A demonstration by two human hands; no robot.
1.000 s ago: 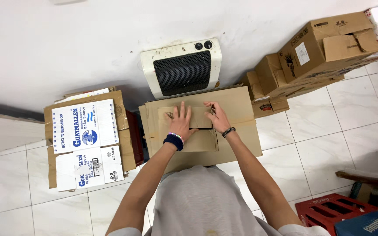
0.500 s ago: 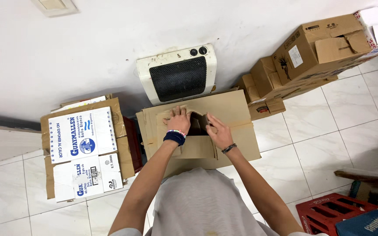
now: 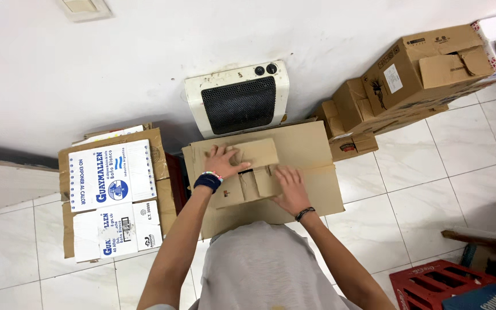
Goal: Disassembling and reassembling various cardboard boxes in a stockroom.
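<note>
Near the middle of the frame, we have both hands flat on a small folded cardboard piece [image 3: 248,172], which lies on top of a larger flattened cardboard sheet [image 3: 311,166]. Our left hand [image 3: 222,162], with a dark band and a beaded bracelet at the wrist, presses the upper left part of the piece, fingers spread and open, gripping nothing. Our right hand [image 3: 291,186], with a thin dark wristband, lies palm down on the lower right part, fingers also extended.

Compared with half a second ago, the hands have moved apart. Then they were close together over a dark opening in the small piece, fingers curled as if working at the flaps. Now that gap is mostly closed, only a short dark slot shows between the hands, and the flaps lie nearly flat. A second ago the hands also sat higher and closer together on the piece. We judge that the piece is being pressed flat against the sheet below.

Above the cardboard, a white heater with a dark grille [image 3: 239,100] leans on the wall. To the left sits a stack of boxes with blue and white printed labels [image 3: 110,195], and in the upper right are several brown cartons [image 3: 420,74]. A red plastic crate [image 3: 440,284] shows at the lower right.
</note>
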